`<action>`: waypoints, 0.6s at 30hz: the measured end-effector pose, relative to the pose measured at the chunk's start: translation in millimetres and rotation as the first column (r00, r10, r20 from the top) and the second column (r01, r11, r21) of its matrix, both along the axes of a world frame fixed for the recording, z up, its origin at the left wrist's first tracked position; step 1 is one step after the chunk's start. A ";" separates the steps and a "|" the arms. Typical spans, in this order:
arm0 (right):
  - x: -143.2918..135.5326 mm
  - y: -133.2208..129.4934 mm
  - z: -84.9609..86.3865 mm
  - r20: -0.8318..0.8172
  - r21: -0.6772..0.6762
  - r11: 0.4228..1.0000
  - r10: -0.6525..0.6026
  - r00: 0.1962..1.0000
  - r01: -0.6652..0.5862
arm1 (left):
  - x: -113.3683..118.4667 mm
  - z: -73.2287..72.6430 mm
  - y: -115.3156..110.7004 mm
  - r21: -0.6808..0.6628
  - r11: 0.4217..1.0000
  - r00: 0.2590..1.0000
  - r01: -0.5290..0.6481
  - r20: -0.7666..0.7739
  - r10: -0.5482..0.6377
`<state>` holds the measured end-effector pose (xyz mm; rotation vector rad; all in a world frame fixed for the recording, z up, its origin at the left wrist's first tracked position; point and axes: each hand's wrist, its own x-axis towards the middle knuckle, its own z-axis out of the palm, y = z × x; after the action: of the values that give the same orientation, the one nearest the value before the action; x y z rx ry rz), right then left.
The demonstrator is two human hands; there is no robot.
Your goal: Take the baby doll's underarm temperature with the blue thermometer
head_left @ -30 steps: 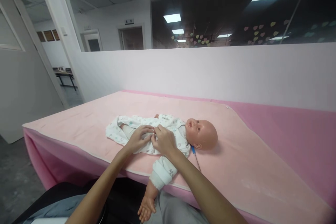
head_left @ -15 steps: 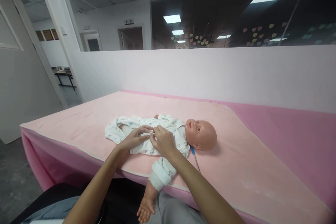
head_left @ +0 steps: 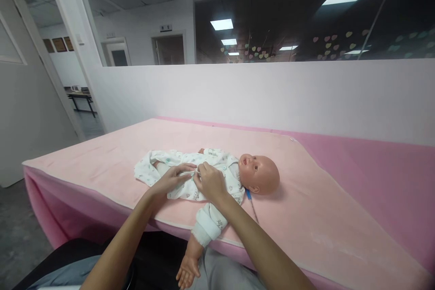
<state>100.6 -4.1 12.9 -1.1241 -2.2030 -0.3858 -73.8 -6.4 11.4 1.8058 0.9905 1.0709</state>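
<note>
A baby doll [head_left: 260,174] lies on its back, its head to the right, dressed in a white printed baby outfit [head_left: 233,179]. My right hand [head_left: 211,181] pinches the edge of the outfit's front at the doll's middle. Close by on the left, my left hand [head_left: 174,179] grips the same fabric edge between thumb and fingers. Both hands nearly meet, and the exact spot they pinch is partly hidden. One doll arm, its sleeve rolled thick, hangs over the near edge beside my right forearm.
The doll rests on a table with a pale pink cover [head_left: 306,217]. A thin stick with a blue end [head_left: 249,197] pokes out under the doll's shoulder. Behind the table runs a white wall [head_left: 258,95] with windows above. A door [head_left: 30,99] stands at the left.
The view has shifted very slightly. Both hands stay on the front of the outfit, with hardly any visible movement.
</note>
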 end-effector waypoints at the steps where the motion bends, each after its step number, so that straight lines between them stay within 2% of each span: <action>1: -0.1 0.0 -0.1 0.002 0.002 1.000 0.001 1.000 -0.001 | -0.6 -0.3 0.3 -0.002 1.000 1.000 0.002 0.006 -0.002; 12: -0.8 0.9 -1.3 -0.045 0.005 1.000 -0.012 0.999 0.012 | 0.8 -4.1 3.3 0.002 0.999 0.999 -0.048 0.021 0.048; 18: 0.7 1.5 1.8 -0.274 -0.081 0.997 -0.023 0.961 0.001 | 5.7 -0.3 -1.2 0.042 0.995 0.996 -0.088 -0.024 0.089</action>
<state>101.2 -2.6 14.8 -1.1588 -1.9823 -0.1363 -68.1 -7.6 11.0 1.8273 1.0802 1.1323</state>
